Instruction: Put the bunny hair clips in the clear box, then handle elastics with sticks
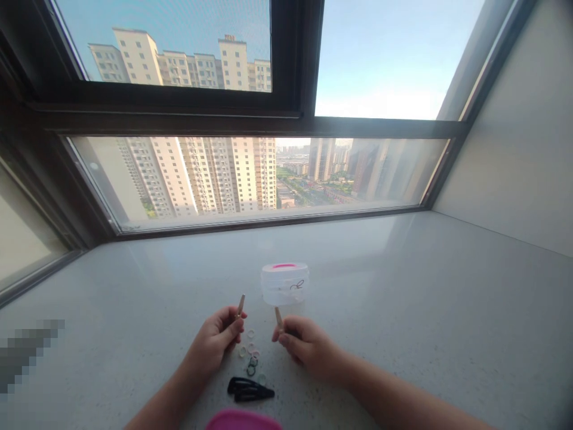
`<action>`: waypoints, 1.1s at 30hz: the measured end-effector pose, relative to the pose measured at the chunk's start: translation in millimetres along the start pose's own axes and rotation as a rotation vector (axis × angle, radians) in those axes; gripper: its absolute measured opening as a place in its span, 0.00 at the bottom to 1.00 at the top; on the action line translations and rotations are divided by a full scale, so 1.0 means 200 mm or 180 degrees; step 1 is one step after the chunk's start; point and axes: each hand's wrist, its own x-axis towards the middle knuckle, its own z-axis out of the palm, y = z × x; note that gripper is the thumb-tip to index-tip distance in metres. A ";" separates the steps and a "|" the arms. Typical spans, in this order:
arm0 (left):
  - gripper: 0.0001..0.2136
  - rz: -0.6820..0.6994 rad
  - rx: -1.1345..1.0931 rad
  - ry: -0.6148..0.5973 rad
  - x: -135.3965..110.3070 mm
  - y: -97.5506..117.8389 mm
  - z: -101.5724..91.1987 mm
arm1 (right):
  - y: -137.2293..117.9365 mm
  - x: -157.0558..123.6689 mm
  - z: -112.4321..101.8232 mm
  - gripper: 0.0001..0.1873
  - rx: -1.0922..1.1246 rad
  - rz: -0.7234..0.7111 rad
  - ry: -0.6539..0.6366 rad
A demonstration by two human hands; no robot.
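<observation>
My left hand [222, 335] pinches a small beige hair clip [241, 305] between thumb and fingers, its narrow end pointing up. A similar beige hair clip [279, 319] stands up from the closed fingers of my right hand [308, 346]. Between and below the hands lie several small hair elastics [252, 349], pale, pink and dark green. Black snap hair clips [250, 390] lie overlapping just nearer to me. Beyond my hands stands a clear round plastic tub [285, 292] with a pink mark at its top and a thin dark loop showing at its side.
A bright pink rounded object [244, 420] is cut off by the bottom edge of the view. Everything rests on a pale speckled windowsill [385, 286]. A dark-framed window [250, 125] stands behind, and a white wall [519, 167] bounds the right side.
</observation>
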 end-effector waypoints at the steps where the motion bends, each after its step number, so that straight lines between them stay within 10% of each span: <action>1: 0.10 0.0009 -0.0039 0.0028 0.00 0.00 0.00 | 0.00 0.00 0.00 0.10 0.0070 0.0052 -0.0009; 33: 0.17 -0.0251 -0.0065 -0.0398 -0.03 0.07 0.02 | 0.01 0.01 -0.01 0.19 0.0522 0.0306 -0.0060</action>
